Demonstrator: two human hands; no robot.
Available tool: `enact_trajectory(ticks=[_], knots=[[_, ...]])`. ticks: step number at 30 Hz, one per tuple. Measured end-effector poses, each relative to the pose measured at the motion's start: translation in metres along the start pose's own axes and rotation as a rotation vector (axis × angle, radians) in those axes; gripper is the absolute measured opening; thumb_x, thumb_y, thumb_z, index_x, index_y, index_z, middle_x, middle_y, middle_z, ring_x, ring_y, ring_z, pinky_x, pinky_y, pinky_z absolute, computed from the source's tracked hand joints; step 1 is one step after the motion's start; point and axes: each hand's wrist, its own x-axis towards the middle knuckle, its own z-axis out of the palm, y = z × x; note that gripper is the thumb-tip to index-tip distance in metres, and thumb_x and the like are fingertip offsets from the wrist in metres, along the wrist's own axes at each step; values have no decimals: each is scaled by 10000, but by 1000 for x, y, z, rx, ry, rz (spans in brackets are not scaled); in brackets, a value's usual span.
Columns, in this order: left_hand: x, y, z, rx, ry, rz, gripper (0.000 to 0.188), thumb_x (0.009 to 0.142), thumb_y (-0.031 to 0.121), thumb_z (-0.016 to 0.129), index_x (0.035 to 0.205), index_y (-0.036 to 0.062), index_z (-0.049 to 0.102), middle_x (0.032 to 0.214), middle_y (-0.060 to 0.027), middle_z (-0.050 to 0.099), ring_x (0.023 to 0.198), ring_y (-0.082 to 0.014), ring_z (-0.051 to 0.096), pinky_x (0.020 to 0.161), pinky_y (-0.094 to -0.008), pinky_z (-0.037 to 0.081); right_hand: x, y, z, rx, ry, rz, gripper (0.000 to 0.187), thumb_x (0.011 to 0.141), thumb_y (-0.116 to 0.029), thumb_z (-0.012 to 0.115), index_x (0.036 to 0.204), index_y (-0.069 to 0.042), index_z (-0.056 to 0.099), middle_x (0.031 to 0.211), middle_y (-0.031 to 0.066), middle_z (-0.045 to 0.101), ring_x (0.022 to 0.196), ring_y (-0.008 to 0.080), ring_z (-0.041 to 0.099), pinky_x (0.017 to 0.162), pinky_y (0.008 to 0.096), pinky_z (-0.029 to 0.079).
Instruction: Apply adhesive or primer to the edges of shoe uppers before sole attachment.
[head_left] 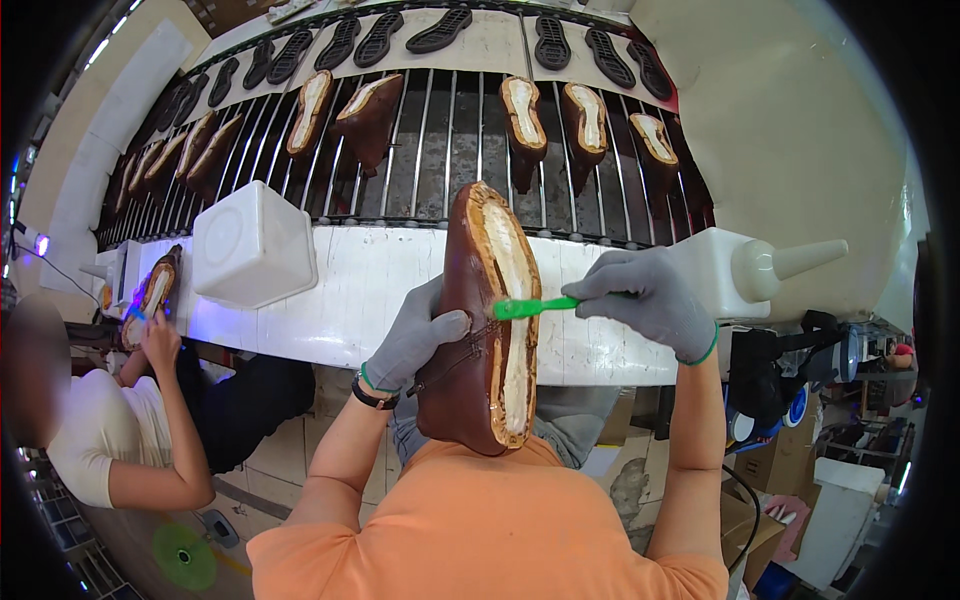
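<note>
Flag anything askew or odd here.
One black sole, top centre, lies slanted nearly crosswise, unlike its neighbour. Below, one brown shoe looks tipped, showing more of its side than the shoe left of it.

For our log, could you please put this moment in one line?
Grey-gloved left hand | holds brown leather boot upper | grey-gloved right hand | holds green plastic brush | over pale underside

A long white table (370, 340) stands by a row of shiny metal bars (450, 130). A big cream panel (790, 130) is on the right. The floor (278, 455) has pale tiles. A purple light (41, 244) glows on the left. Brown boxes (785, 460) sit low on the right.
</note>
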Motion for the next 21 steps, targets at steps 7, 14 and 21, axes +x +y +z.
enact_trajectory(ticks=[7,14,21], knots=[[1,2,1,2,37,39,916,761,517,762,1373,-83,441,1266,-138,591,1142,-195,576,1004,-326,445,-20,-6,14,192,-160,-33,215,768,-54,792,980,-27,766,795,85,704,699,173,663,642,284,494],[7,-3,9,-31,39,73,858,808,515,733,1366,-74,454,1249,-133,599,1122,-190,585,990,-324,455,-24,-2,10,123,15,118,234,765,-15,769,998,-22,764,778,91,695,683,152,643,628,280,484],[12,-9,7,-70,32,23,765,865,471,697,1358,-67,465,1237,-121,605,1096,-174,589,968,-313,468,-44,-9,8,204,-191,105,237,768,-51,775,1005,-41,766,798,80,702,696,145,664,638,270,496]])
